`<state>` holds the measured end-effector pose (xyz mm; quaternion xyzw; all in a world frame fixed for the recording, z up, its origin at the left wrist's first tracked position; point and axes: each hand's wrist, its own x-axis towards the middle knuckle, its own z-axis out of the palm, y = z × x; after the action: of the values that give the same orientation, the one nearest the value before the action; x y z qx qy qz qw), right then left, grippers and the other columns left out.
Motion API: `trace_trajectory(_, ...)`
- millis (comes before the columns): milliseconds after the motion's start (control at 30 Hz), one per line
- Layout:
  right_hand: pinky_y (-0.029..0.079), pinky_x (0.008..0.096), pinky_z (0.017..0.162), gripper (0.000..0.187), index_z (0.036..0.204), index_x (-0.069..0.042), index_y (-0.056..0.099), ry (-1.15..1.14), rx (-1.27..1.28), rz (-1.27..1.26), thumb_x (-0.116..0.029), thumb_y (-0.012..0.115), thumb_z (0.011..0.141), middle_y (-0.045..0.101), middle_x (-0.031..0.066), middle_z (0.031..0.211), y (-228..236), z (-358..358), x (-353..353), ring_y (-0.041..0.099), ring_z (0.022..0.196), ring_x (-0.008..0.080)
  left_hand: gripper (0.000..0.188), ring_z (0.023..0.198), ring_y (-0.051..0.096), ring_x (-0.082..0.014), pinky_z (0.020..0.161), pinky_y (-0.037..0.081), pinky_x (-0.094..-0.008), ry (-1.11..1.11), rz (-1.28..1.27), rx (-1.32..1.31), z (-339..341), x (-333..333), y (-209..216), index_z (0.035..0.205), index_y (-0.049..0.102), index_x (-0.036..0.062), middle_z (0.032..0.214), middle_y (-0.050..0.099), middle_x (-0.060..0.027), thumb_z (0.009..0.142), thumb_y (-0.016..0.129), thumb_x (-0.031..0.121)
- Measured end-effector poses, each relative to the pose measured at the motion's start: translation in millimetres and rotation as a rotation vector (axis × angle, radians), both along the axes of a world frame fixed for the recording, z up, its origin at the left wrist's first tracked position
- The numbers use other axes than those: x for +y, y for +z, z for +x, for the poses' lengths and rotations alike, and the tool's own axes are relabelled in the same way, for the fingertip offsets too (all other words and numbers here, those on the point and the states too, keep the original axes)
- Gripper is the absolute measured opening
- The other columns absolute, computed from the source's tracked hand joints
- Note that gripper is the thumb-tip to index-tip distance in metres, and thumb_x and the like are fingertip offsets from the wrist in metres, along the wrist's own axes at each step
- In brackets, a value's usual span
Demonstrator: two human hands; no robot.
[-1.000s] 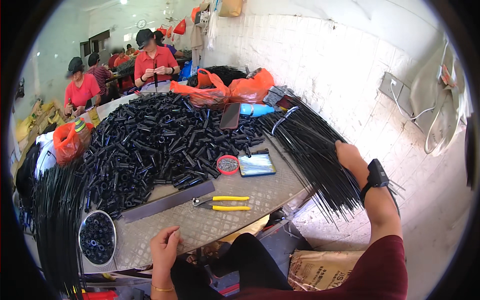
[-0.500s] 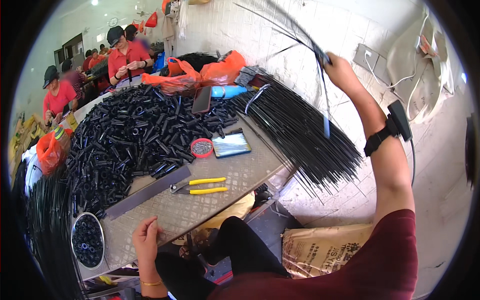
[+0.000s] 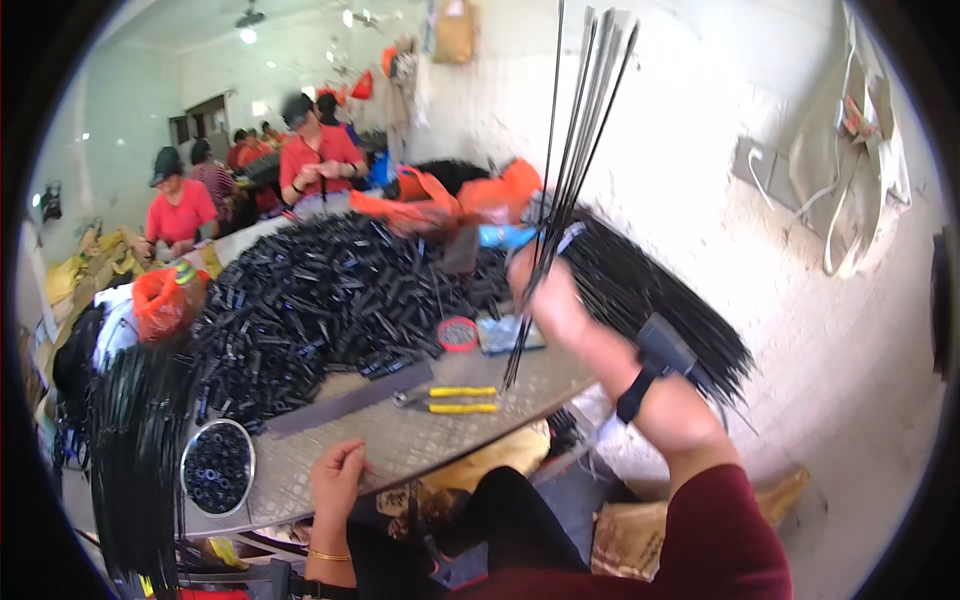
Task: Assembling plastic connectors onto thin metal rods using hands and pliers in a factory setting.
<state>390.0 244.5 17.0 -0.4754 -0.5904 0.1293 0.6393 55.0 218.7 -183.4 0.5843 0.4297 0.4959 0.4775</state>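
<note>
My right hand (image 3: pixel 545 290), blurred by motion, grips a small bundle of thin black rods (image 3: pixel 583 130) over the right part of the table. The rods stand nearly upright, fanned at the top, with their lower ends near the tabletop. Close to the table's near edge, my left hand (image 3: pixel 338 482) has its fingers curled in, and nothing shows in them. Pliers with yellow handles (image 3: pixel 462 392) lie between the hands. Beyond them is a dark flat strip (image 3: pixel 350 398). A red round dish (image 3: pixel 458 334) of small grey bits sits beside a flat pale packet (image 3: pixel 510 335).
A large heap of black tubular parts (image 3: pixel 310 300) covers the table (image 3: pixel 400 440). A metal bowl (image 3: pixel 253 470) holds black rings. Long rods lie at the right (image 3: pixel 660 290) and hang at the left (image 3: pixel 135 440). Orange bags (image 3: pixel 510 190) stand behind. Co-workers in red (image 3: pixel 185 210) sit beyond.
My right hand has come down and left from the wall side with the rods, which now stand upright. The view has shifted, and my left hand keeps its place by the table edge.
</note>
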Motion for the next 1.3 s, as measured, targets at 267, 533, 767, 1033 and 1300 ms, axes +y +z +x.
trace_trajectory(267, 0.040, 0.0210, 0.060, 0.017, 0.088, -0.007, 0.058, 0.565, -0.319, -0.484, -0.021, 0.054, 0.095, 0.050, -0.0065, 0.069, 16, -29, -48, 0.044, 0.066, 0.0032, 0.039, 0.097, 0.060, -0.0173, 0.084, 0.046, -0.0316, 0.133, 0.425, -0.124, -35, -24, 122, 0.119, 0.057, -0.0014, 0.105, 0.063, -0.0102, 0.089, 0.061, 0.024)
trace_trajectory(533, 0.039, 0.0252, 0.060, 0.031, 0.091, -0.005, 0.056, 0.938, -0.642, -0.780, -0.035, 0.054, 0.095, 0.045, -0.0034, 0.070, 18, -85, -117, 0.041, 0.069, 0.0056, 0.072, 0.138, 0.030, -0.0259, 0.112, 0.020, -0.0356, -0.321, 0.578, -0.470, 13, -77, 179, 0.149, 0.015, 0.0089, 0.147, 0.032, -0.0201, 0.092, 0.054, 0.029)
trace_trajectory(767, 0.041, 0.0212, 0.057, 0.024, 0.103, -0.003, 0.057, 0.915, -0.586, -0.808, -0.026, 0.059, 0.093, 0.050, -0.0039, 0.073, -19, -69, -135, 0.047, 0.066, 0.0043, 0.063, 0.086, 0.059, -0.0131, 0.077, 0.047, -0.0272, -0.425, -0.083, -0.006, 11, -107, 135, 0.138, 0.038, 0.0055, 0.090, 0.062, -0.0047, 0.082, 0.067, 0.003)
trace_trajectory(1033, 0.052, 0.0286, 0.053, 0.041, 0.118, -0.002, 0.044, 1.191, 0.243, -1.489, -0.037, 0.047, 0.097, 0.056, 0.0043, 0.075, -148, -50, -170, 0.060, 0.061, 0.0134, 0.012, 0.072, 0.059, -0.0110, 0.063, 0.046, -0.0263, 0.033, 0.027, -0.040, 58, -108, -9, 0.096, 0.065, 0.0002, 0.079, 0.063, -0.0048, 0.087, 0.059, 0.006)
trace_trajectory(1300, 0.050, 0.0302, 0.050, 0.042, 0.106, 0.001, 0.052, 1.113, 0.529, -1.642, -0.039, 0.041, 0.099, 0.054, 0.0061, 0.069, -218, -50, -183, 0.055, 0.054, 0.0152, 0.031, 0.092, 0.062, -0.0308, 0.080, 0.048, -0.0339, -0.128, 0.353, 0.951, 31, -90, -22, 0.101, 0.064, -0.0017, 0.092, 0.065, -0.0174, 0.081, 0.065, 0.022)
